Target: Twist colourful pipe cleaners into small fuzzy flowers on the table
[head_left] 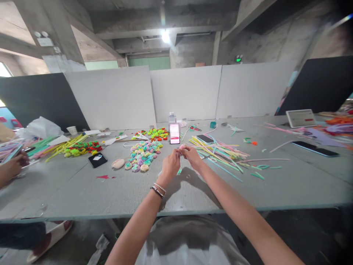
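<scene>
My left hand [171,162] and my right hand [192,154] meet above the grey table, in front of an upright phone [174,133]. Between their closed fingertips sits a small pink fuzzy piece [182,147], and both hands pinch it. To the left of my hands lies a heap of pastel fuzzy pieces [145,152]. Pastel fuzzy stems [226,152] are spread to the right, with a dark phone [204,138] among them. A bit of green [179,171] shows on the table just below my hands.
Red, green and yellow pieces [82,148] and a black square item [97,160] lie left. Another person's hand [17,163] holds a phone at the far left. Two dark phones [315,148], a white tablet [300,118] and scissors-like red tools [195,128] are also there. White panels [186,94] stand behind.
</scene>
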The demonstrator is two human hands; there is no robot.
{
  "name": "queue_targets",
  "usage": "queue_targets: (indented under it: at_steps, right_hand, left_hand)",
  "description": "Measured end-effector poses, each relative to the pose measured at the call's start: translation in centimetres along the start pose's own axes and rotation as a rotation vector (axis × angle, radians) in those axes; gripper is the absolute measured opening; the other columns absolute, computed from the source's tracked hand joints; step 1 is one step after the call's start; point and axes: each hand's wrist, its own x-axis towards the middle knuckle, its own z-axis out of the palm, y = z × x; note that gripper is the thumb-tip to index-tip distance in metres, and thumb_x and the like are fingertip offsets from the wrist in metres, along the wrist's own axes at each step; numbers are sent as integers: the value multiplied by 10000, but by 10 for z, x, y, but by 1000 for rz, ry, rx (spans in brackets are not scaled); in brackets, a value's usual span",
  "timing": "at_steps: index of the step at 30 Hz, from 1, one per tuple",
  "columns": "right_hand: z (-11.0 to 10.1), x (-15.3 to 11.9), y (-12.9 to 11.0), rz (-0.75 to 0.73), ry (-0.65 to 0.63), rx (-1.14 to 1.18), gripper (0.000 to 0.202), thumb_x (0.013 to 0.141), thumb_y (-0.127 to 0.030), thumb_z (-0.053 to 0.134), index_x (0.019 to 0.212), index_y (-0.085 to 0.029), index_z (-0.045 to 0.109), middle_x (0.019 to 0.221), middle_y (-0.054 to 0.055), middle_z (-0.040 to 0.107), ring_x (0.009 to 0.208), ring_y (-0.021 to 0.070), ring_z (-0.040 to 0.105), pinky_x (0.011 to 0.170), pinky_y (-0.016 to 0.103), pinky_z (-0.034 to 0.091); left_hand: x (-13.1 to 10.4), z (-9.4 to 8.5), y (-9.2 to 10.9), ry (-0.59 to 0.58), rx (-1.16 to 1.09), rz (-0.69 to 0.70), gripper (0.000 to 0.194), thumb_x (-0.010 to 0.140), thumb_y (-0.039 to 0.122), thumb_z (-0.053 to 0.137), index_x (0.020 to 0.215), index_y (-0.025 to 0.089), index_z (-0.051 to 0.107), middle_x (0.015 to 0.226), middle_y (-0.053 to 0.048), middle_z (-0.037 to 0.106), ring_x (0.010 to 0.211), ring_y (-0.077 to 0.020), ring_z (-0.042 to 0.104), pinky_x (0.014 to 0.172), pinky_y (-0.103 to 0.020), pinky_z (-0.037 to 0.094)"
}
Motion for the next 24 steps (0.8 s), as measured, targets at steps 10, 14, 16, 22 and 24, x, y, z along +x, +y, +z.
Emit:
queue_targets:
  at_steps: [10,14,16,22,24]
  right_hand:
    - [-4,-5,-11,59,-160,69,385,628,-519,732,814,-189,664,663,-12,534,565,88,386,516,236,246]
    - [-6,-3,-10,54,-151,52,395,584,-524,758,774,-193,652,701,1,572,586,98,427,523,236,266]
    - [-6,-2,-9,35,-109,49,398,565,-527,767,734,-195,625,674,-9,558,580,99,424,521,236,267]
    - [-8,1,-5,25,-33,50,431,542,-536,772,648,-191,537,557,-39,471,522,88,375,503,244,233]
    - [-9,1,-5,22,-30,28,428,546,-528,772,636,-189,526,529,-46,449,498,80,344,492,248,213]
  left_hand:
    - [2,-6,3,115,-342,4,360,917,461,386,817,181,589,545,46,421,508,-94,372,531,-216,208]
    - [2,-4,4,83,-409,2,310,920,435,387,915,182,567,616,24,512,551,-114,453,559,-213,254]
    - [2,-4,3,91,-420,3,295,918,407,396,1057,181,525,663,14,540,584,-128,490,580,-213,287]
    - [0,-8,2,74,-276,82,392,878,285,473,1266,228,498,736,2,583,574,-114,481,578,-203,312]
    - [-1,-9,2,75,-247,109,381,869,234,473,1239,263,564,739,-4,610,590,-114,495,602,-204,328]
